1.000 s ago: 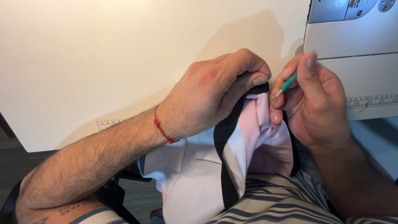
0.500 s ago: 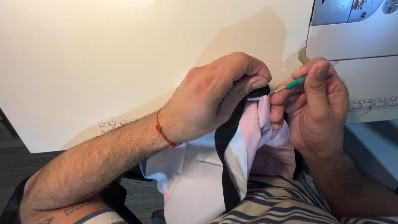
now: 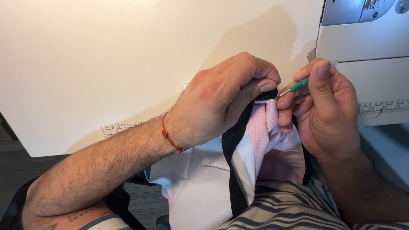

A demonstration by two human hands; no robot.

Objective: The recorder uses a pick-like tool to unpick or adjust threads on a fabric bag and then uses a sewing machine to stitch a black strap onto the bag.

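The left hand (image 3: 221, 102) pinches a fold of pink cloth (image 3: 264, 132) and its black strap (image 3: 232, 145) at the frame's centre, above the lap. At 3 o'clock from it, the right hand (image 3: 324, 106) has its grip pressed on a green-handled ripper (image 3: 298, 85), tip at the seam. Judging by this, the unpicking looks underway; how much stitching remains cannot be told.

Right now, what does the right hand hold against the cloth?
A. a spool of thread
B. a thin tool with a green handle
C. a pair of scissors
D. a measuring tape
B: the right hand pinches a thin tool with a green handle, its metal tip at the edge of the pink cloth that the left hand grips.
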